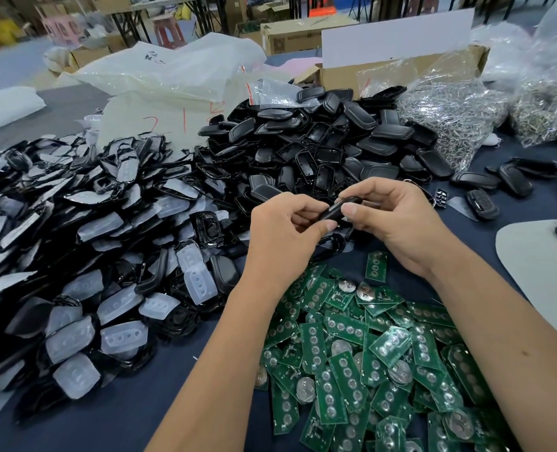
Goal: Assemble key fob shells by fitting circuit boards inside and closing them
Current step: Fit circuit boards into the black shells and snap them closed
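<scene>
A black key fob shell [336, 208] is held above the table between both hands. My left hand [283, 233] pinches its near end with thumb and curled fingers. My right hand [391, 216] grips its far end, thumb on the side. The inside of the shell is hidden by my fingers. A heap of green circuit boards [368, 353] with coin cells lies just below my hands. A large pile of black shell halves [319, 148] sits behind my hands.
Black front frames with translucent button pads [85, 256] cover the left of the table. Bags of metal rings [450, 119] and a cardboard box [401, 66] stand at the back right. Several closed fobs [482, 203] and a grey mat [538, 256] lie to the right.
</scene>
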